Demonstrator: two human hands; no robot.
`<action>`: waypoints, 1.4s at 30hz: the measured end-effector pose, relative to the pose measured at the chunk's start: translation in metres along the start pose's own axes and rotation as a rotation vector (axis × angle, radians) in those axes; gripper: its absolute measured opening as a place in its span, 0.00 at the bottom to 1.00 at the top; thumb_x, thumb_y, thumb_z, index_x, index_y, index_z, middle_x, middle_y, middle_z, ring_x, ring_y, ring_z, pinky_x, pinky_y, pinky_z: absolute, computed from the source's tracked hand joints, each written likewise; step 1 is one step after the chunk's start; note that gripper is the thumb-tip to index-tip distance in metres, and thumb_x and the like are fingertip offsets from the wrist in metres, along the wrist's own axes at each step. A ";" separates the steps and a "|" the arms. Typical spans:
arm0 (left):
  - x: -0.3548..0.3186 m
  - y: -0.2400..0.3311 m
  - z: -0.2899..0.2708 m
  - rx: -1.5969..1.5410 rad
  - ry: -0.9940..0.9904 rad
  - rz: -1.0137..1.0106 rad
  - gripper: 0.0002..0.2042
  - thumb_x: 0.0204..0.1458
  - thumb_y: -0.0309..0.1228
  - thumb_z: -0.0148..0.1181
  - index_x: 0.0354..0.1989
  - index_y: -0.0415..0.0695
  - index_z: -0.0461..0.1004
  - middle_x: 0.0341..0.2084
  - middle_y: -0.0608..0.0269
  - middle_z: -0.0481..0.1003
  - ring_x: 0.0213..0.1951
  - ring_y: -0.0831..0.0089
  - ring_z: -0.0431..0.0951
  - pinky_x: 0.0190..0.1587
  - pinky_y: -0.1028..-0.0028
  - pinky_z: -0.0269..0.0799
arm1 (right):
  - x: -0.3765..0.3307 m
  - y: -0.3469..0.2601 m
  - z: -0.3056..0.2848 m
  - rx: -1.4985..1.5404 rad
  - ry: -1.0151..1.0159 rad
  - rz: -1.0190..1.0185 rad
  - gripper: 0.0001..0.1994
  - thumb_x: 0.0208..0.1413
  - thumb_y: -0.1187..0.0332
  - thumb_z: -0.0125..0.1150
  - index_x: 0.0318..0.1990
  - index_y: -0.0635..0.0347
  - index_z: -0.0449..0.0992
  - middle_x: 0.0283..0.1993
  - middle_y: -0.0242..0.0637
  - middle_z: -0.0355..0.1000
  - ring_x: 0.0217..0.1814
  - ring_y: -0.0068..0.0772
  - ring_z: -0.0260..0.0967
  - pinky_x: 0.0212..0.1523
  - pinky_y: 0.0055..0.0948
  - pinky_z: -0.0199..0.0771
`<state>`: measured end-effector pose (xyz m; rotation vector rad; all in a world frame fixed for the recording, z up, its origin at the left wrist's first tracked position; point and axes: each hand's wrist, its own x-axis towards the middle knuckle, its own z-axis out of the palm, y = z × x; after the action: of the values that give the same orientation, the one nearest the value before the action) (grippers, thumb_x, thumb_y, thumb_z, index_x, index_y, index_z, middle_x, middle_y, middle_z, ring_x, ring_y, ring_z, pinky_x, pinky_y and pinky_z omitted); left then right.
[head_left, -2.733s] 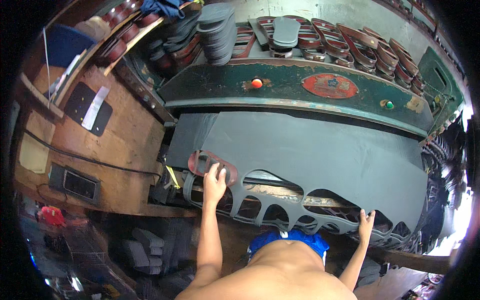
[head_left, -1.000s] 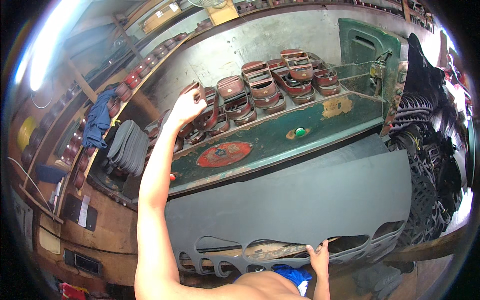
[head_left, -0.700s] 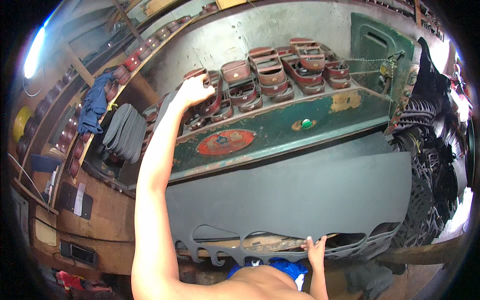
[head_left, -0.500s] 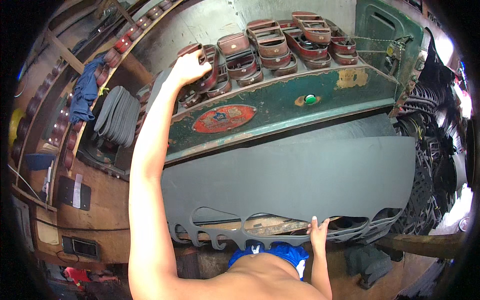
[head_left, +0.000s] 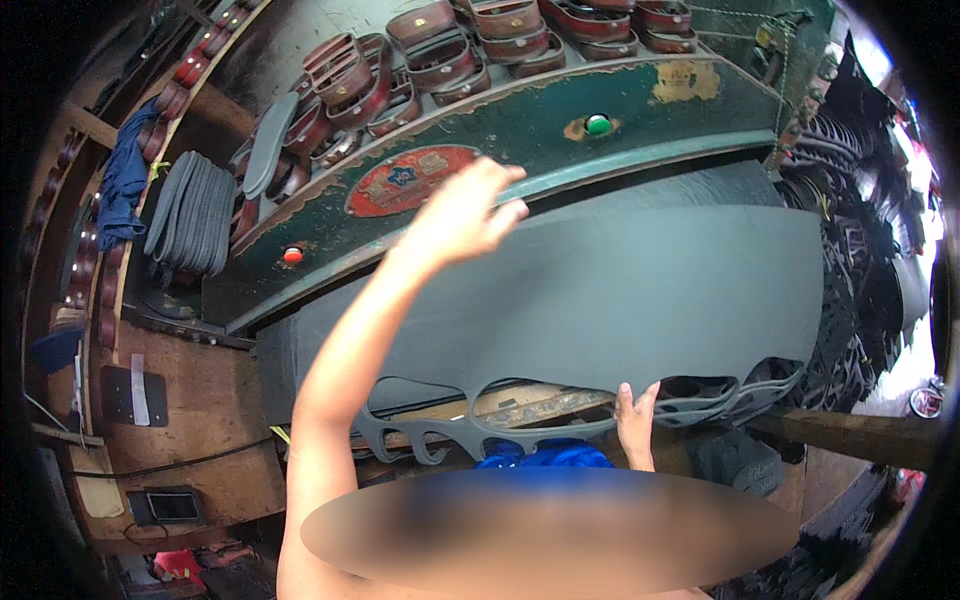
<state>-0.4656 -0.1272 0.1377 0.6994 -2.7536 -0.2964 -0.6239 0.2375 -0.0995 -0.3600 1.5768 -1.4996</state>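
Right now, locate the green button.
The green button sits above and right of the head view's centre, on the green front panel, between the red oval plate and the tan patch.

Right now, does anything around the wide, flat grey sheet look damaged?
Yes: the green-painted metal beam beyond the grey sheet has an irregular tan patch near its right end, where paint seems worn away.

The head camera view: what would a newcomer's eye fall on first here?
Probably the broad dark-grey sheet across the middle, rounded cut-outs along its near edge, where the right hand is. Beyond it runs a worn green machine beam with a red oval plate, partly behind the left hand. Red-brown cutting dies stand on top.
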 end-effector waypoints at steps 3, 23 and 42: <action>-0.008 0.000 0.076 -0.039 -0.220 -0.203 0.34 0.66 0.51 0.56 0.71 0.37 0.64 0.70 0.42 0.64 0.72 0.48 0.62 0.74 0.56 0.58 | -0.019 -0.004 0.004 0.048 -0.079 -0.086 0.37 0.71 0.64 0.58 0.77 0.56 0.40 0.43 0.32 0.66 0.29 0.19 0.58 0.26 0.22 0.63; -0.215 0.042 -0.109 -0.538 0.085 -0.275 0.23 0.70 0.42 0.58 0.58 0.31 0.73 0.46 0.72 0.76 0.50 0.80 0.73 0.57 0.75 0.68 | -0.198 -0.050 0.018 -0.117 -0.477 -0.529 0.36 0.68 0.56 0.62 0.74 0.66 0.55 0.75 0.50 0.58 0.78 0.46 0.52 0.77 0.44 0.48; -0.495 0.045 -0.176 -0.936 0.253 0.058 0.26 0.68 0.45 0.52 0.66 0.38 0.70 0.57 0.49 0.78 0.56 0.57 0.80 0.56 0.56 0.79 | -0.378 -0.164 0.056 -0.650 -1.463 -1.076 0.21 0.67 0.51 0.60 0.39 0.65 0.77 0.46 0.55 0.76 0.52 0.58 0.74 0.54 0.52 0.70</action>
<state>-0.0122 0.1327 0.2051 0.3518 -2.0353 -1.2587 -0.4325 0.4423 0.2077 -2.2912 0.4783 -0.7435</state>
